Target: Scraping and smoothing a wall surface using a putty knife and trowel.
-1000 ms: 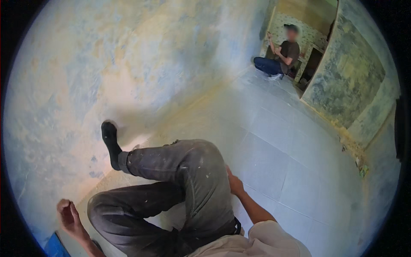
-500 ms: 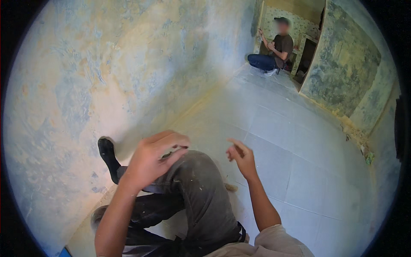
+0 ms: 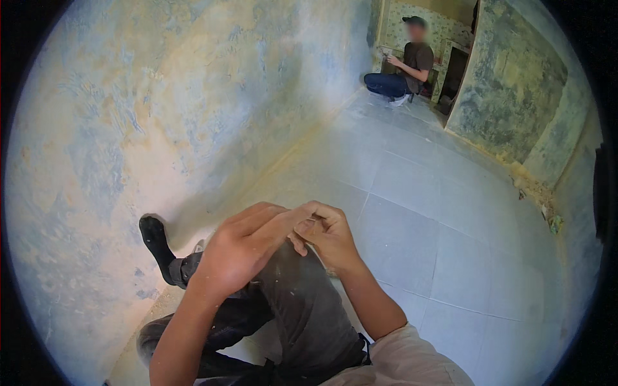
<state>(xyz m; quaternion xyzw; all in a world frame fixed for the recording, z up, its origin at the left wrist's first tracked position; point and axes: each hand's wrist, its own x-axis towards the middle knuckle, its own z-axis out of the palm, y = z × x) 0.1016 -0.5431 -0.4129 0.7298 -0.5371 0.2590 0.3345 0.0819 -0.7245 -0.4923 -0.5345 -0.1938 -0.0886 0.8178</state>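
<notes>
My left hand (image 3: 239, 248) and my right hand (image 3: 329, 239) meet above my raised knee, fingertips touching. The left one shows its back, with the fingers bent toward the right one. On the right hand the fingers are curled and drawn together against the left fingertips. A thin pale line shows between them, too small to name; whatever they pinch is mostly hidden. Below the hands is my leg in dusty dark trousers (image 3: 299, 289). My foot in a black sock (image 3: 154, 238) rests near the base of the wall.
A blotchy blue and cream wall (image 3: 154, 116) rises close on the left. Grey tiles (image 3: 405, 244) cover the floor to the right. Another person (image 3: 412, 64) squats by a doorway at the far end. Rubble (image 3: 537, 193) lies along the right wall's foot.
My hands were apart and have come together, the right moving left and the left moving slightly right. The far person's raised hand has lowered from the door frame.
</notes>
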